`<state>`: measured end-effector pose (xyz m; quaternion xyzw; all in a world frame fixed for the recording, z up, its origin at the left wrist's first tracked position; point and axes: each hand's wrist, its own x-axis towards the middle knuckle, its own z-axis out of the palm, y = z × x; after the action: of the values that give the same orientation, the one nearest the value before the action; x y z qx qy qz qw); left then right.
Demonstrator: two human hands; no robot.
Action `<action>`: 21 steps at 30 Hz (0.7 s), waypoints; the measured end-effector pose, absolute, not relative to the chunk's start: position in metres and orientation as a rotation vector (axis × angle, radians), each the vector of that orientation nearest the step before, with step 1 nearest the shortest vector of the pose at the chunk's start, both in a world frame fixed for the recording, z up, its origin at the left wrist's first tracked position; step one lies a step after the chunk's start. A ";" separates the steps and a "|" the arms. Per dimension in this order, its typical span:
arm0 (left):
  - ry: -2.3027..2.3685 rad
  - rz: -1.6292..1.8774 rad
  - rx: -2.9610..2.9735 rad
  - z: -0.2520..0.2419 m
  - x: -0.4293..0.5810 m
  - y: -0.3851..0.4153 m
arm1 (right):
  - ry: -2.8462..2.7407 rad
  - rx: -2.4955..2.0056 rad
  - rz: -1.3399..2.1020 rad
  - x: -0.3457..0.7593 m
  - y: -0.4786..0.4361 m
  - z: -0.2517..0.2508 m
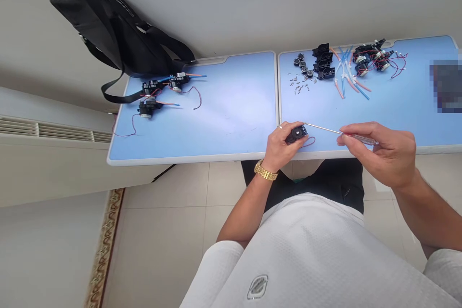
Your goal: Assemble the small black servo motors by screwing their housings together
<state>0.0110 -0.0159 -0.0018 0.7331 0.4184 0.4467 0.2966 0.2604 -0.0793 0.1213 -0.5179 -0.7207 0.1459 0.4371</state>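
My left hand (281, 148) grips a small black motor-like part (298, 133) at the table's front edge, and a thin red wire (309, 143) loops out from it. My right hand (378, 151) pinches a slim screwdriver (355, 135) by its clear handle. The screwdriver's long steel shaft points left, and its tip sits at the top of the black part. The tip's exact contact is too small to tell. My left fingers hide much of the part.
Two pale blue tabletops (234, 106) meet at a seam. Beyond my hands lie small round black pieces (302, 64), tiny screws (299, 84), black housings (323, 61), blue and orange tubes (348, 77), and wired units (371, 57). More wired units (159, 91) sit beside a black bag (119, 33).
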 end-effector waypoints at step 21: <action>1.048 1.112 2.094 0.002 0.013 -0.018 | -2.247 -1.312 0.250 0.255 -0.061 0.152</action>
<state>0.0131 -0.0175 0.0015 0.7774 0.3892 0.4129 0.2714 0.2549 -0.0605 0.1521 -0.4844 -0.8299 0.0923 0.2609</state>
